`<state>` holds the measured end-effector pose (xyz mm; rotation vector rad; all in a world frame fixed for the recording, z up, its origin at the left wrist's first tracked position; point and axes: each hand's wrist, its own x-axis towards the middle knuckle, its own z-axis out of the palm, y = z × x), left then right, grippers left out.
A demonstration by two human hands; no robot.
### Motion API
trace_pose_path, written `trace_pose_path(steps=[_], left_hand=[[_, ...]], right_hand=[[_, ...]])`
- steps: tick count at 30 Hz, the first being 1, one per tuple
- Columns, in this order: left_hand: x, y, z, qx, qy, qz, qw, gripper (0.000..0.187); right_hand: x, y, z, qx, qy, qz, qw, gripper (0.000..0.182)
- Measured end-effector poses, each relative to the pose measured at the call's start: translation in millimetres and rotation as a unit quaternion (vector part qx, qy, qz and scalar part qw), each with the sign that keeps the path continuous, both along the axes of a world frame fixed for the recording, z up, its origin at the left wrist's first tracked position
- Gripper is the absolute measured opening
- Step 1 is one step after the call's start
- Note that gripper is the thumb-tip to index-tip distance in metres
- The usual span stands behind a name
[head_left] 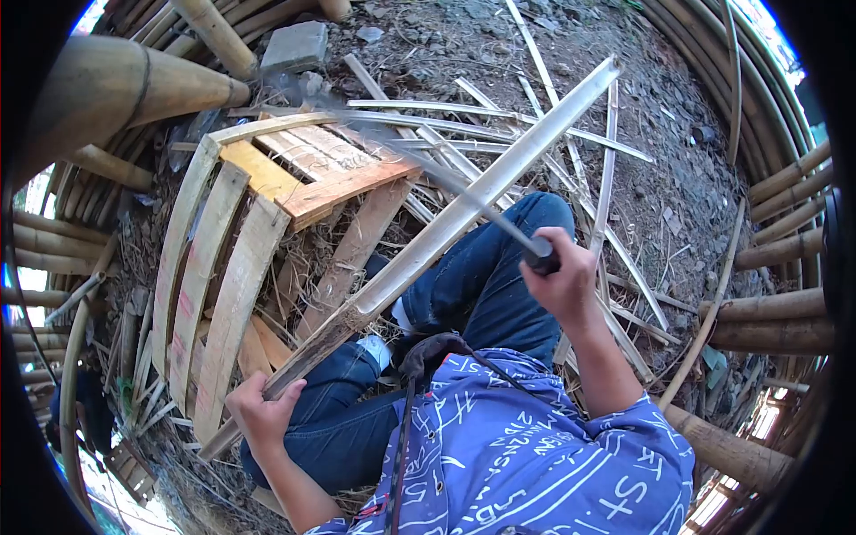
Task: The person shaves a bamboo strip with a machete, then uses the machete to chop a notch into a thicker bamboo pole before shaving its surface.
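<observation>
My left hand (261, 412) grips the near end of a long split bamboo strip (464, 214) that slants up and away to the upper right. My right hand (557, 276) is closed around the dark handle of a long knife (464, 192). Its blade is blurred and stretches to the upper left, crossing over the bamboo strip. My legs in blue jeans lie under the strip.
A wooden pallet (312, 174) and curved bamboo slats (209, 267) lie to the left. Thin bamboo splits (535, 125) litter the dirt ahead. Thick bamboo poles (134, 85) are stacked at the left and right edges. A grey stone (296, 46) lies at the top.
</observation>
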<state>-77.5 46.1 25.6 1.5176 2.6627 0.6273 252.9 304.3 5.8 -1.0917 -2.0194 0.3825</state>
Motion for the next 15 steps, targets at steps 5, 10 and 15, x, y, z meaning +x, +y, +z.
trace_pose_path(steps=[5, 10, 15], left_hand=[[1.5, -7.3, -2.9, 0.031, 0.033, -0.021, 0.999, 0.062], [-5.8, -22.9, -6.8, 0.006, 0.063, 0.012, 0.998, 0.057], [-10.3, -33.9, -10.0, 0.003, 0.064, 0.017, 0.998, 0.062]], right_hand=[[18.0, 27.3, -3.2, 0.074, -0.152, -0.041, 0.985, 0.022], [41.8, 51.5, -13.6, 0.027, -0.161, -0.17, 0.972, 0.009], [41.2, 28.6, -4.7, -0.025, -0.094, -0.142, 0.985, 0.01]])
